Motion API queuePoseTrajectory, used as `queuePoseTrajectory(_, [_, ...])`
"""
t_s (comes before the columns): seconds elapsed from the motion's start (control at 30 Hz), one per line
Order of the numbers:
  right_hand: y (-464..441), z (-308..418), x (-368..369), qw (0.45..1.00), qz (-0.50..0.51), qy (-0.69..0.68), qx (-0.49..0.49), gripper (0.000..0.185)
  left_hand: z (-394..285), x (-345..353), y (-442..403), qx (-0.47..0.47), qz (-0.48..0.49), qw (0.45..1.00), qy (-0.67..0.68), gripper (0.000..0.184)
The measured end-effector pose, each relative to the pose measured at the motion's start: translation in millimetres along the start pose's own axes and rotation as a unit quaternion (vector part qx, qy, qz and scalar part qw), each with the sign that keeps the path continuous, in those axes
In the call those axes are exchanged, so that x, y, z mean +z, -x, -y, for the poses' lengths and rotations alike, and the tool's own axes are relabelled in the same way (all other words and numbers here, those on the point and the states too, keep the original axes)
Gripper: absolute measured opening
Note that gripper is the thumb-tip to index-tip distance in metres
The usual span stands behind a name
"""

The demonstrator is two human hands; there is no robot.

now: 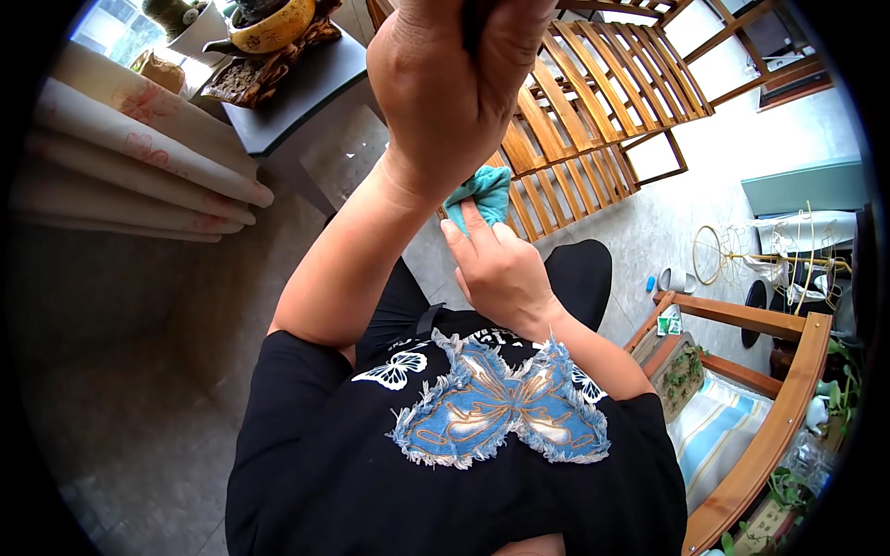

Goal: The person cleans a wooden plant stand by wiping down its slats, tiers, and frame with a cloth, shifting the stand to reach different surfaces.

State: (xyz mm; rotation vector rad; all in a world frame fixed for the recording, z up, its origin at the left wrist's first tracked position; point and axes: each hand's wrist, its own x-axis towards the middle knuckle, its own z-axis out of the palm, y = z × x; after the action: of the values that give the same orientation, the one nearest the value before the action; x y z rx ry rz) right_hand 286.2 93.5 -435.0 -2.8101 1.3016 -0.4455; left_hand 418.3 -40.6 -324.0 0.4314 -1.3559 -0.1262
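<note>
My left hand (454, 93) is raised high and close to the camera at the top centre, its fingers bent upward and cut off by the frame edge. What it holds, if anything, is hidden. Below it, my right hand (505, 269) grips a crumpled teal cloth (496, 190), with one finger lying over it. Part of the cloth is hidden behind my left wrist. A slatted wooden bench (575, 102) stands just beyond the cloth.
At upper left, a dark-topped table (324, 93) bears a yellow teapot (273, 28) beside a pale flowered curtain (139, 139). On the right are a wooden armchair (742, 315) with a striped cushion (714, 417), a gold wire stand (732, 255) and green plants (839, 389).
</note>
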Motion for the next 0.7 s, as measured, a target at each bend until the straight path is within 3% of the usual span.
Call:
queuePoseTrajectory(0.13, [-4.2, -2.1, -8.6, 1.000, -0.001, -0.015, -0.012, 0.045, 2.8, 0.9, 0.3, 0.031, 0.006, 1.000, -0.002, 0.032])
queuePoseTrajectory(0.33, [-10.5, 9.8, -7.5, 0.992, 0.042, 0.110, -0.039, 0.031, 3.1, 1.2, 1.4, 0.048, -0.009, 0.998, -0.041, 0.029])
queuePoseTrajectory(0.43, [-2.9, 6.9, -7.5, 0.996, 0.051, 0.057, -0.035, 0.030, 5.2, 1.3, 2.0, 0.036, -0.004, 0.999, -0.027, 0.027])
queuePoseTrajectory(0.5, [6.5, 0.9, 0.4, 0.991, 0.032, -0.101, -0.078, 0.011, 4.5, 2.8, 2.8, 0.012, -0.008, 1.000, 0.013, 0.026])
queuePoseTrajectory(0.57, [14.1, -8.4, 2.8, 0.988, 0.093, -0.121, -0.032, 0.020, 4.2, 2.5, 1.0, 0.022, -0.012, 1.000, -0.006, 0.025])
queuePoseTrajectory(0.63, [18.8, -22.6, 5.0, 0.959, 0.076, -0.268, 0.042, 0.039, 6.8, -3.6, -0.8, 0.039, 0.016, 0.999, -0.034, 0.025])
queuePoseTrajectory(0.7, [27.8, -34.0, 2.4, 0.931, 0.031, -0.351, 0.093, 0.042, 9.5, -3.9, 0.0, 0.053, 0.046, 0.996, -0.056, 0.026])
